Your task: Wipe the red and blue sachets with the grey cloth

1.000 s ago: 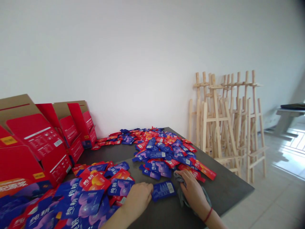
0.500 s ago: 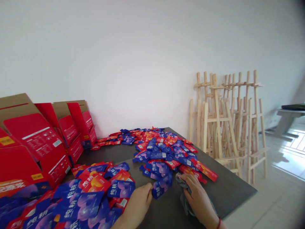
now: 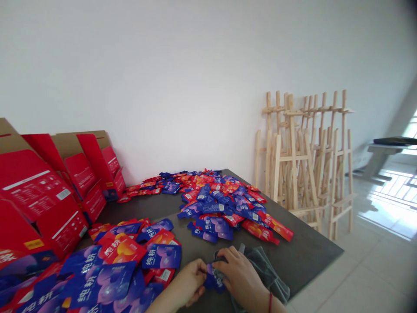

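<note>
Low in the head view, my left hand pinches the left edge of a blue pouch with purple fruit on it. My right hand lies over the pouch's right side, its fingers closed on a grey-green cloth that spreads out to the right over the dark table. A heap of blue and red pouches lies left of my left hand. Beyond both hands is another large pile of the same pouches.
Open red cardboard boxes stand along the left side. A white wall rises behind the table. Wooden easels lean together at the right, past the table's edge. Farther right is a grey table.
My right hand with the cloth has moved left onto the blue pouch, and the pouch has come down and nearer. The view has shifted slightly.
</note>
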Available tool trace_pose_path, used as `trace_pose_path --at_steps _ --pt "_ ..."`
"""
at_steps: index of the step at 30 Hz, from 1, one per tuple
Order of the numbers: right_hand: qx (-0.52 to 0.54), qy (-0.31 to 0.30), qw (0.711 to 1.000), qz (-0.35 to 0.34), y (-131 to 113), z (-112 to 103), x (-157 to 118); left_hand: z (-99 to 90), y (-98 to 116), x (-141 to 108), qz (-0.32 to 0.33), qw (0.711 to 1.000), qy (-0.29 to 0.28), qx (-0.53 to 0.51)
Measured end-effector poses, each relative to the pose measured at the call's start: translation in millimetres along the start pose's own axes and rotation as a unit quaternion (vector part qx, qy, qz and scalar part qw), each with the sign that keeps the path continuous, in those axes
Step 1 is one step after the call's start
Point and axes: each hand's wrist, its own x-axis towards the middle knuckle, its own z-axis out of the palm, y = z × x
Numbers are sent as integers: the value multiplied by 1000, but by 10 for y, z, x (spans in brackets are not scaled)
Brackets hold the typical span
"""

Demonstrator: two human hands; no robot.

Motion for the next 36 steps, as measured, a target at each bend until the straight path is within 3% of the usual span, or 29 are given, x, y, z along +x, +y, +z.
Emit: trace_pose_path --at_steps 7,11,15,19,22,28,33,36 --pt "-75 20 992 97 359 -123 -14 41 -7 -51 13 1000 21 16" --pt "-113 28 982 149 506 -242 0 63 -60 -19 26 997 70 35" --pt "-84 53 990 101 274 -275 81 96 -172 55 70 993 94 33" --pt "-53 -18 998 -12 -72 -89 198 97 -216 73 92 991 87 54" --pt "-81 -38 996 -11 -141 47 263 94 -172 36 87 991 86 63" --pt "-115 0 991 70 128 -18 230 91 -36 -49 41 995 74 59" --pt "-121 25 983 132 466 -148 60 67 19 -60 11 998 61 31" --pt "-99 44 984 144 531 -195 -58 66 22 -46 8 998 65 18"
